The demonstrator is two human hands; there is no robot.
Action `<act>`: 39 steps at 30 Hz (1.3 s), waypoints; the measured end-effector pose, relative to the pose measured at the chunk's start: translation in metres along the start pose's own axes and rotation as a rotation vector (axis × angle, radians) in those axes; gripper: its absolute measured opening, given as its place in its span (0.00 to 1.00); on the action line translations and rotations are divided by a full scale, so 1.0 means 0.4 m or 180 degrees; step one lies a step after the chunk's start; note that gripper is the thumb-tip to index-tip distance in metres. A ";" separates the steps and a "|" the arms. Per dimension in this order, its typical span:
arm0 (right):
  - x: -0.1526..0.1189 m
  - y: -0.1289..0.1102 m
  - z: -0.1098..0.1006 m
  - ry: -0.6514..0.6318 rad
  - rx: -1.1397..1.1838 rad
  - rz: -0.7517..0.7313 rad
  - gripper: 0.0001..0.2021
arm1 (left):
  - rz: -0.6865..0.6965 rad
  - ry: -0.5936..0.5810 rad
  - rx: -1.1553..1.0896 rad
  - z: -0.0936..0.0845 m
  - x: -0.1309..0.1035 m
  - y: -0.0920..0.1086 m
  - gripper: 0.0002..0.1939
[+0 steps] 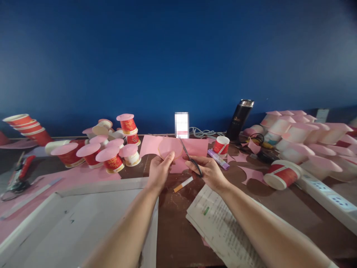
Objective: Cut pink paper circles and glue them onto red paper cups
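My left hand [160, 170] pinches a round pink paper disc [166, 146] between thumb and fingers, its outline edged with a thin brownish line. In my right hand [213, 172] is a pair of dark-handled scissors [198, 168], the fingers wrapped about the handles. The blades point up and left, close to the disc's right edge; whether they touch the paper I cannot tell. Behind both hands lies a larger pink paper sheet [196, 146]. An orange-and-white stick-shaped item [183, 184] rests on the table below the hands.
Red paper cups with pink disc tops [110, 159] crowd the left; pale ones [299, 132] are stacked at right. Nearby are a single red cup [221, 147], a purple tube [218, 159], a black thermos [240, 120], a power strip [329, 195], a printed booklet [213, 219] and a shallow white box [103, 216].
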State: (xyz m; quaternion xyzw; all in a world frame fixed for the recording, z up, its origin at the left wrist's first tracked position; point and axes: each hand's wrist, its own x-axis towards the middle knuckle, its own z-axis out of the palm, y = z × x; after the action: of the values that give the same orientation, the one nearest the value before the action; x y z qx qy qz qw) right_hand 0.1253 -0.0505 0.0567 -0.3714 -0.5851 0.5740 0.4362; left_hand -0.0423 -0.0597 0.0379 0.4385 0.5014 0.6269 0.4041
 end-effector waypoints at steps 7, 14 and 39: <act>0.001 0.000 -0.003 -0.0046 -0.0025 0.0002 0.25 | -0.0066 0.0161 -0.0171 0.004 0.000 0.004 0.19; 0.001 0.000 -0.006 -0.0035 -0.0100 0.0024 0.25 | -0.0011 0.0265 -0.0220 0.001 0.005 0.003 0.18; -0.004 0.002 0.008 -0.0150 -0.0296 0.0079 0.21 | 0.0109 0.0616 -0.0245 -0.001 0.019 -0.002 0.19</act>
State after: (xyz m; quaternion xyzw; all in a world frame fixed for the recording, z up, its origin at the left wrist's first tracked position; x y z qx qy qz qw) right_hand 0.1229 -0.0531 0.0560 -0.3848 -0.6166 0.5601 0.3975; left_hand -0.0447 -0.0524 0.0383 0.3685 0.5061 0.6919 0.3595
